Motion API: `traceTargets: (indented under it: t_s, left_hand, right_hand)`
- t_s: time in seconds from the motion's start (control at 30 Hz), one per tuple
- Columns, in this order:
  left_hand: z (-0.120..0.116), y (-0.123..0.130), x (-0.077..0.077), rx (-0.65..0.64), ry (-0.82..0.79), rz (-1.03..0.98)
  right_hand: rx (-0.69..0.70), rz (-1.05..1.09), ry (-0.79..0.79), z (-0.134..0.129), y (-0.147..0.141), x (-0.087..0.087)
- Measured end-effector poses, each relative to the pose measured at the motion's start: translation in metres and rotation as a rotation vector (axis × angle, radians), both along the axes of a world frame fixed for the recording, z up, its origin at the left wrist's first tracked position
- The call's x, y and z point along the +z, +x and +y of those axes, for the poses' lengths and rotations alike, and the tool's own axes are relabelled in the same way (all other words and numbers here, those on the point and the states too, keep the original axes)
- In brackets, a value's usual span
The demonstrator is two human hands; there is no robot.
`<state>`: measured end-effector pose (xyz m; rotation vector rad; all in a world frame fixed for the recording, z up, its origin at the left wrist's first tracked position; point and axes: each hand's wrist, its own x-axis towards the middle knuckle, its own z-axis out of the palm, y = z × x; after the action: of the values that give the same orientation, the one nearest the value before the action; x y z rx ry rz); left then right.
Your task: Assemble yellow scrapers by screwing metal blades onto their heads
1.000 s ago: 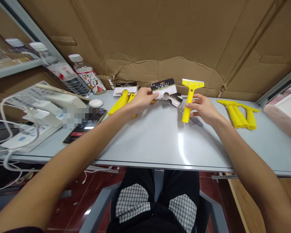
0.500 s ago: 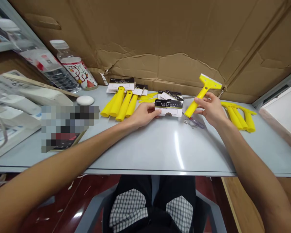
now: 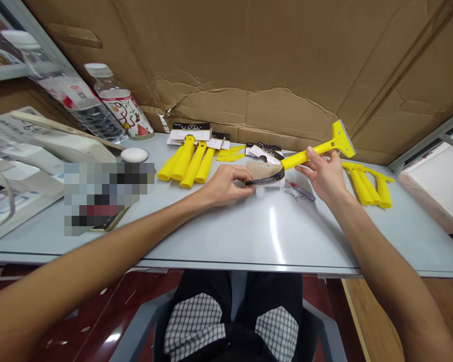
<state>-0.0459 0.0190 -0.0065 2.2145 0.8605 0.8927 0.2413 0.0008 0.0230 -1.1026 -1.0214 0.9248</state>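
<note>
My left hand (image 3: 230,186) pinches the left end of a black and white cardboard header card (image 3: 266,179), which is bent open. In my right hand (image 3: 324,173) is a yellow scraper (image 3: 313,152), gripped around its handle. Its blade head points up to the right, and the handle's lower end meets the card's right side. Behind the card lies a pile of similar cards (image 3: 264,151). A small screwdriver (image 3: 301,190) and several small metal screws (image 3: 292,194) rest just below the right hand.
Several carded yellow scrapers (image 3: 189,158) lie at the back left, beside flat yellow pieces (image 3: 230,153). More yellow handles (image 3: 370,186) sit on the right. Bottles (image 3: 123,108), a white oval object (image 3: 135,155) and a pixelated phone-like item (image 3: 109,223) occupy the left. Cardboard (image 3: 230,50) lines the back.
My right hand has tilted the scraper toward horizontal and brought its handle end to the card. The card, facing me before, is now tipped and bent open in my left hand.
</note>
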Motion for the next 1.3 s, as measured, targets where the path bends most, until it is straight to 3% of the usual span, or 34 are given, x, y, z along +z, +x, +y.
traceTargets:
  t_s: [0.17,0.33,0.53,0.7,0.87,1.0,1.13,1.3]
  left_hand:
    - [-0.006,0.001,0.003,-0.040,0.057,0.032]
    - [-0.013,0.006,0.004,0.026,0.015,-0.040]
    - [-0.028,0.018,0.003,0.123,-0.261,-0.299]
    - [-0.036,0.023,0.002,0.128,-0.537,-0.457]
    - [-0.038,0.025,0.003,0.126,-0.480,-0.365]
    - [-0.041,0.025,0.005,0.089,-0.567,-0.294]
    - [-0.042,0.026,0.005,0.103,-0.576,-0.343]
    - [-0.042,0.026,0.007,0.021,-0.724,-0.400]
  right_hand:
    - [0.018,0.023,0.005,-0.005,-0.007,0.003]
    - [0.089,-0.011,-0.021,-0.011,-0.023,-0.004]
    - [0.150,-0.116,-0.084,-0.019,-0.037,-0.010]
    - [0.164,-0.168,-0.095,-0.025,-0.041,-0.007]
    - [0.205,-0.156,-0.127,-0.029,-0.045,-0.004]
    - [0.240,-0.157,-0.146,-0.031,-0.046,-0.002]
    - [0.236,-0.176,-0.180,-0.030,-0.042,0.001]
    - [0.246,-0.230,-0.233,-0.027,-0.032,0.007]
